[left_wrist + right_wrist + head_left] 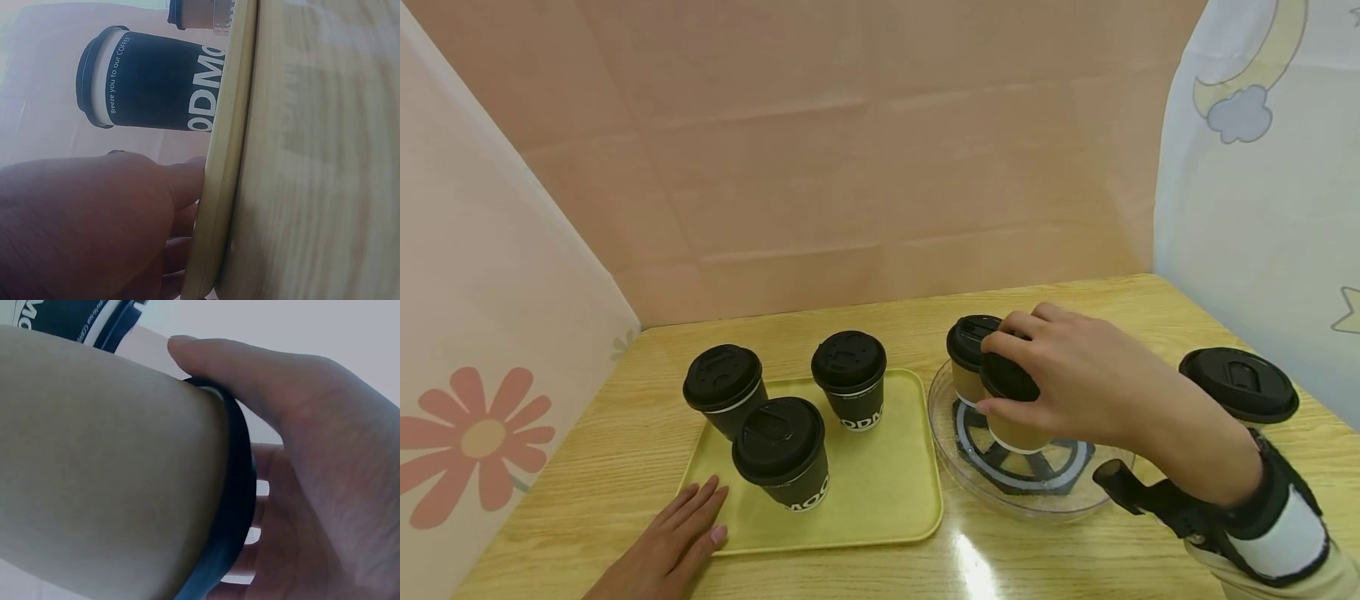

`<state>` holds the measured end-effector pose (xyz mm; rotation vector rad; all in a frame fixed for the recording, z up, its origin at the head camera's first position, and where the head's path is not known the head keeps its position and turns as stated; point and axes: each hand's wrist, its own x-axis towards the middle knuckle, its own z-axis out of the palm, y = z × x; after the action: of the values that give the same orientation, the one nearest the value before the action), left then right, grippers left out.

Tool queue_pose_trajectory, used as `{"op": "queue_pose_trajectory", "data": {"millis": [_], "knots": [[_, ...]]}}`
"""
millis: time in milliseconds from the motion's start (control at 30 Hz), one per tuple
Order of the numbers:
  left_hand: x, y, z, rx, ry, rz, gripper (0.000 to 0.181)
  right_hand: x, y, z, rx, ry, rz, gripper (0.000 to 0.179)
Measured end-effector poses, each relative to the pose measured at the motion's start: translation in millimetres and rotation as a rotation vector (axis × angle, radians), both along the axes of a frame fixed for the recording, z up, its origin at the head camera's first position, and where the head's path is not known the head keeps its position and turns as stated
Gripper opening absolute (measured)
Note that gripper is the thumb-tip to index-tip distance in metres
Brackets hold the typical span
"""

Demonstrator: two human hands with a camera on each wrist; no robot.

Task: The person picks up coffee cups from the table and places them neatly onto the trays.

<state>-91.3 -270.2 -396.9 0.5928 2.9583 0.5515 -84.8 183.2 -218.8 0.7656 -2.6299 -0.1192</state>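
Note:
My right hand (1067, 375) curls its fingers round the black lid of a brown paper coffee cup (1018, 435) in a clear round dish (951, 475). The right wrist view shows the thumb along one side of this lid (234, 456) and several fingers on the other. Behind it in the dish stands a second brown cup (967, 379). My left hand (666, 546) rests with fairly straight fingers on the left front edge of a yellow tray (887, 500). Three black lidded cups stand there: one at the back left (724, 387), one nearer (786, 458), one at the back right (850, 379).
A further black lid (1238, 385) shows at the far right, beyond my right forearm, which hides what is below. A pink backdrop (880, 167) rises behind the wooden table (910, 321). Patterned white sheets flank it on the left (490, 292) and right (1247, 225).

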Motion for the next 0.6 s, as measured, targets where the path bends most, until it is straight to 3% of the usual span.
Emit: {"op": "queue_pose_trajectory", "data": {"millis": [167, 600], "knots": [[0.2, -0.4, -1.6, 0.009, 0.02, -0.004, 0.051, 1.3, -8, -4.7, 0.013, -0.036, 0.005, 0.05], [0.9, -0.1, -1.4, 0.004, 0.03, -0.003, 0.05, -3.9, -22, -21.2, 0.076, -0.027, 0.051, 0.048]]}}
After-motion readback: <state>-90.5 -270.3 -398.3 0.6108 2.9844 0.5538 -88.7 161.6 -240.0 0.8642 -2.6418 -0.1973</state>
